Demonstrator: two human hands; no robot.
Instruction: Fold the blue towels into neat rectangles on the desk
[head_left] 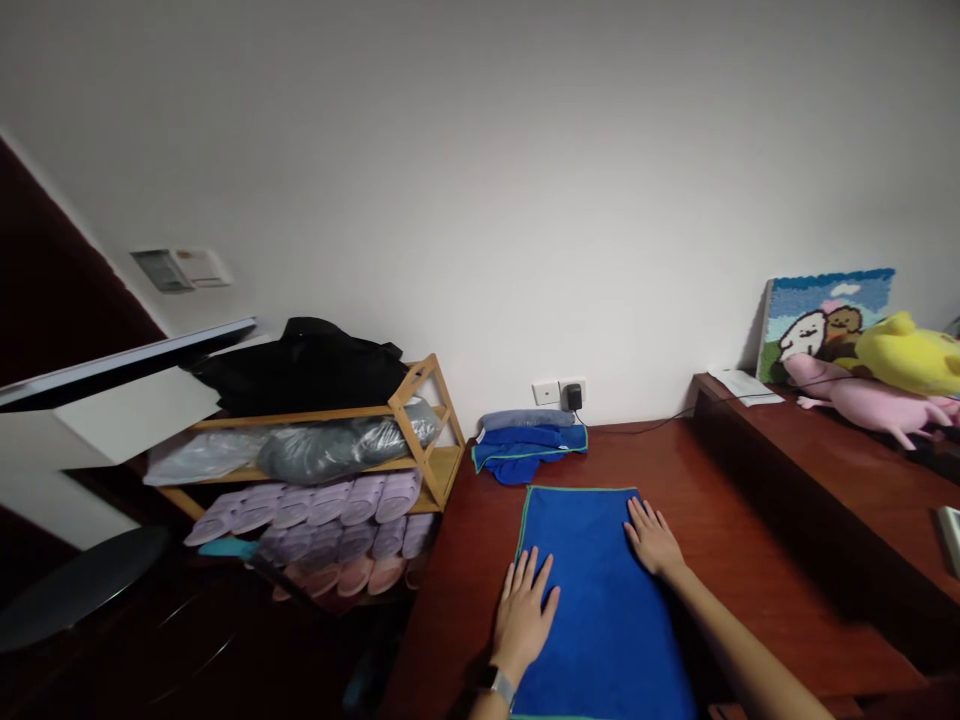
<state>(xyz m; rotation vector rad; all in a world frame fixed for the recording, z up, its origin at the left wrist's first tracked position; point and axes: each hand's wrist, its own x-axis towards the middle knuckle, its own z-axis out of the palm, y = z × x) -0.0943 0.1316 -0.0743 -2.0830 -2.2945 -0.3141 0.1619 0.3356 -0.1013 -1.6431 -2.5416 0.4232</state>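
A blue towel with a green edge [592, 590] lies spread out on the reddish-brown desk [457, 610]. On its left edge rests my left hand [525, 610], fingers spread, with a band on the wrist. My right hand [654, 538] lies flat over the towel's right edge near the far corner, fingers apart. Neither hand grips anything. Beyond the towel, against the wall, sits a small pile of crumpled blue cloths [525, 445] with a rolled grey-blue cloth [527, 419] behind it.
A black charger [574, 397] sits in the wall socket, its cable running right. Plush toys [862, 395] and a dog picture [821, 325] stand on the raised ledge at right. A wooden shoe rack [431, 440] holding purple slippers [364, 498] and a black bag [307, 370] stands left.
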